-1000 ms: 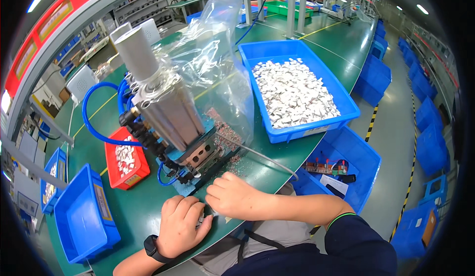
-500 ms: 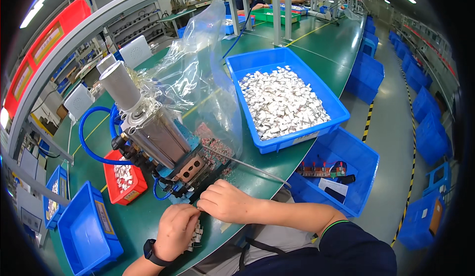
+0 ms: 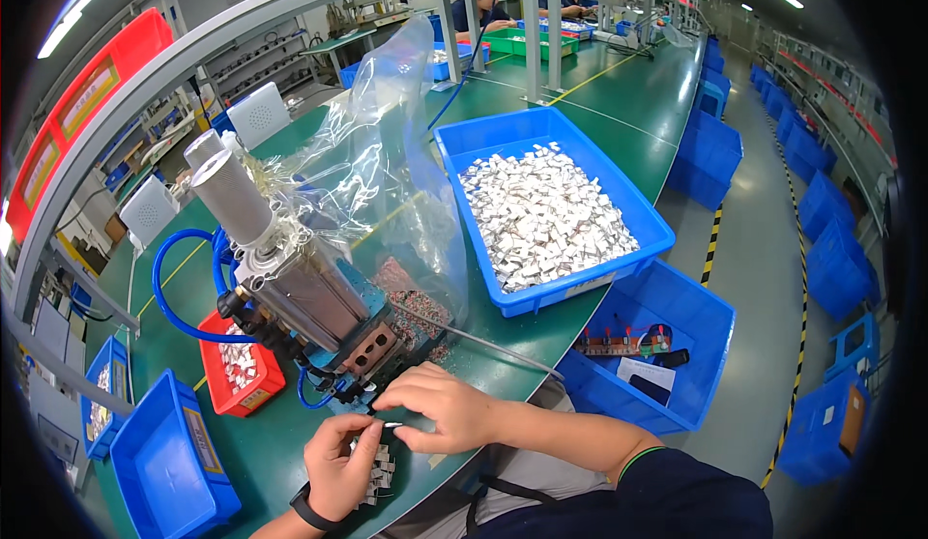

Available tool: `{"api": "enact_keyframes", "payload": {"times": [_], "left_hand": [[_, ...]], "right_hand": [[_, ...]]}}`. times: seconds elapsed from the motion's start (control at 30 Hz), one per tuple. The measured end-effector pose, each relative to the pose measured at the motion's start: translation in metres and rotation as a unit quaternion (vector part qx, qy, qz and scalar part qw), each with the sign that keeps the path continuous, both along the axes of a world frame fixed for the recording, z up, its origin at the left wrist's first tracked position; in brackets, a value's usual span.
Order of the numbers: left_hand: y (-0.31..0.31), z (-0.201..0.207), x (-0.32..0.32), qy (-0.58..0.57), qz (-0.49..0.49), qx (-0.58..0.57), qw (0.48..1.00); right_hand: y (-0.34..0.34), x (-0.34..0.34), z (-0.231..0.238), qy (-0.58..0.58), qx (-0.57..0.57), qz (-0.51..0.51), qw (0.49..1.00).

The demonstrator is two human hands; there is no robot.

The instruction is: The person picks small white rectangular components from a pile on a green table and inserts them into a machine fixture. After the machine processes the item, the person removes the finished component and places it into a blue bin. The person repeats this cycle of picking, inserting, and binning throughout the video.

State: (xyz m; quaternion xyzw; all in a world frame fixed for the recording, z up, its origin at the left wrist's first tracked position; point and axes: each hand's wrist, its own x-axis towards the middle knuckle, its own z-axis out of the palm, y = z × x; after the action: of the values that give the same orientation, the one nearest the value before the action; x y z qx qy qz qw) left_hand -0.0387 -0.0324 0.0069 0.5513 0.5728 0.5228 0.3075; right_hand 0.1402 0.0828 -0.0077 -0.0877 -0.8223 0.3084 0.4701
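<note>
My left hand [image 3: 338, 464] is closed in a pinch just in front of a bench press [image 3: 314, 292]. At its fingertips, a small white piece [image 3: 392, 425] shows. My right hand [image 3: 447, 409] reaches in from the right, thumb and forefinger spread around that piece, without a visible grip on it. Beside my left hand, partly covered by it, lies a cluster of small white-and-metal parts [image 3: 383, 481]. Just beyond my fingers is the press's lower block with dark holes [image 3: 365, 353]. What else my left fingers may cover is hidden.
A blue bin [image 3: 570, 292] heaped with white parts stands to the right, a red bin [image 3: 253, 399] and a blue bin [image 3: 159, 471] to the left. Clear plastic sheeting [image 3: 387, 152] hangs behind the press. A metal rod [image 3: 493, 344] juts toward my right arm.
My right thumb and fingers have spread apart, and the white piece now shows between the hands. My left hand has shifted slightly downward. The whole view has shifted a little.
</note>
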Motion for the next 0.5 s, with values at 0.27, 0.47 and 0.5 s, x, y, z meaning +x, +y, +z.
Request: {"api": "enact_keyframes", "payload": {"times": [0.27, 0.47, 0.5], "left_hand": [[-0.002, 0.005, 0.008, -0.052, -0.009, 0.010, 0.999], [-0.005, 0.004, 0.004, -0.066, -0.011, 0.010, 0.998], [-0.007, 0.001, 0.004, -0.077, -0.007, 0.006, 0.997]], "right_hand": [[0.004, 0.000, -0.012, -0.033, -0.018, 0.052, 0.998], [0.005, -0.003, -0.011, -0.048, -0.042, 0.091, 0.994], [0.004, -0.002, -0.011, -0.058, -0.045, 0.098, 0.992]]}}
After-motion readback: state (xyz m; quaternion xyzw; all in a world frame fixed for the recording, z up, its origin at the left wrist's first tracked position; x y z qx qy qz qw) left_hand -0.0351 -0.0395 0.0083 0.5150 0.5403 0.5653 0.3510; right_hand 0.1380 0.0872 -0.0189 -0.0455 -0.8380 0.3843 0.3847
